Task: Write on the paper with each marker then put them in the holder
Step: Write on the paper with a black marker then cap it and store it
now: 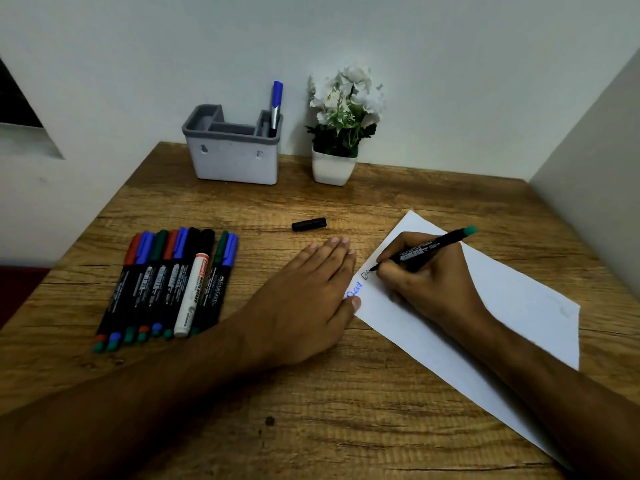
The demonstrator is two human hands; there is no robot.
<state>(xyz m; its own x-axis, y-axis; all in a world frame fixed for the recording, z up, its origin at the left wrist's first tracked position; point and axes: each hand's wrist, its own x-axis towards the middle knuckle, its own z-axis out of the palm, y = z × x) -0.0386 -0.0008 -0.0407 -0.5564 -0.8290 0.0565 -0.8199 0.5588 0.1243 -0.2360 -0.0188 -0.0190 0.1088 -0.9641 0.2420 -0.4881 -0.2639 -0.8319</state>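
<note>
**Markers, paper and holder on a wooden desk**

Markers [166, 285]: a row of capped pens lying side by side at the left of the wooden desk [242, 427], caps red, blue, green and black; one white whiteboard marker [191, 296] lies among them, toward the right of the row.

Holder [233, 147]: grey, several compartments, standing at the back edge against the wall. One blue-capped marker [276, 105] stands upright in its right-hand compartment.

Loose cap [309, 224]: black, lying on its side on bare desk, forward of the holder and apart from the row.

Left hand [304, 292]: palm down, fingers straight and together, flat on the desk; the thumb tip presses the left edge of the paper.

Potted plant [341, 133]: white flowers in a white pot, just right of the holder.

Paper [519, 306]: white sheet lying at an angle across the right side of the desk. Blue writing [354, 291] sits near its left edge, with a few dark strokes just above.

Right hand [429, 282]: fingers curled round an uncapped black marker [426, 251] with a green end, tip touching the paper beside the dark strokes.
</note>
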